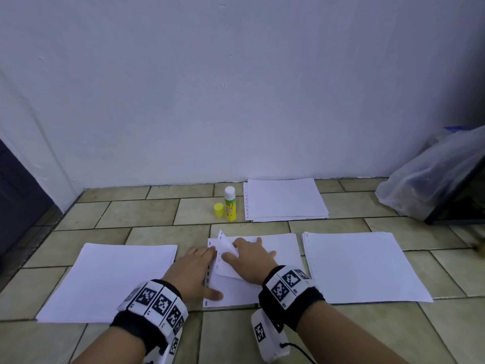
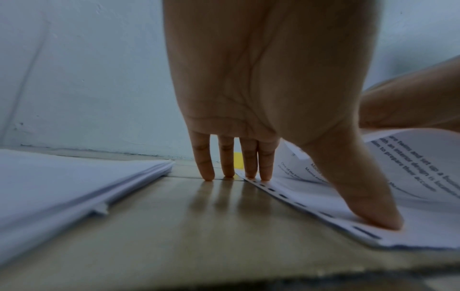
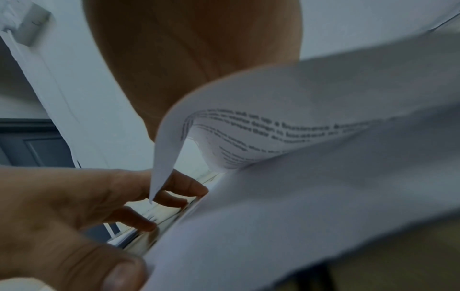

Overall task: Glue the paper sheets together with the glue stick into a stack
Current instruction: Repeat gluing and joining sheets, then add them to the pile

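Head view, left hand (image 1: 195, 269) flat on punched sheets (image 1: 278, 248), right hand (image 1: 250, 258) lifting curled top sheet (image 1: 228, 261) (printed underside)

**What we could not make out**

We could not read the blurred print on the curled sheet (image 3: 273, 137). The left hand (image 2: 261, 88) hid most of the glue stick (image 2: 237, 160). The plastic bag (image 1: 433, 177) was cut by the frame's right edge, its contents unclear.

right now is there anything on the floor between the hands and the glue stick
Nothing visible. The glue stick stands uncapped with its yellow cap beside it, past bare tile from the left hand and right hand, which are both busy on the middle sheets.
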The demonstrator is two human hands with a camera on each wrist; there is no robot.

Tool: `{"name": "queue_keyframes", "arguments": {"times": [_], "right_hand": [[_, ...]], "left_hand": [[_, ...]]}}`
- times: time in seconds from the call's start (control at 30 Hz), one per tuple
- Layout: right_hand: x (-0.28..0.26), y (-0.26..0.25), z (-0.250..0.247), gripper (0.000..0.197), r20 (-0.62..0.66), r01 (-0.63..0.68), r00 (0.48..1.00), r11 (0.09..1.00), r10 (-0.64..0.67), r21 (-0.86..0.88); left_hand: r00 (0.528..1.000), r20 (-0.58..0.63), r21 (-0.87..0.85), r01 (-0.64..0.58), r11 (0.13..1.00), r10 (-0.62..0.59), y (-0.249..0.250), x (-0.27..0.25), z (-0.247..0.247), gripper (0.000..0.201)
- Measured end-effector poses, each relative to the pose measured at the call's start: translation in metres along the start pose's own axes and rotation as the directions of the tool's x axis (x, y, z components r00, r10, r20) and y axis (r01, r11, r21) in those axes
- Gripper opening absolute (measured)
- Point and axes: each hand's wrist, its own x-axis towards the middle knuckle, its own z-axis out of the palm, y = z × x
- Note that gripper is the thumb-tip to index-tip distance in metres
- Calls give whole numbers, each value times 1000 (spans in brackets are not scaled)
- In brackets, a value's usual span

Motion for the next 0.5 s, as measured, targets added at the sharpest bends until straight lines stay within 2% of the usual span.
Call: {"name": "queue_keyframes", "arguments": {"times": [0.5], "right_hand": [[1, 6, 5, 57, 28, 89, 996, 990, -86, -108]], "left_hand": [[1000, -22, -13, -15, 1000, 15, -3, 2, 4, 91]]}}
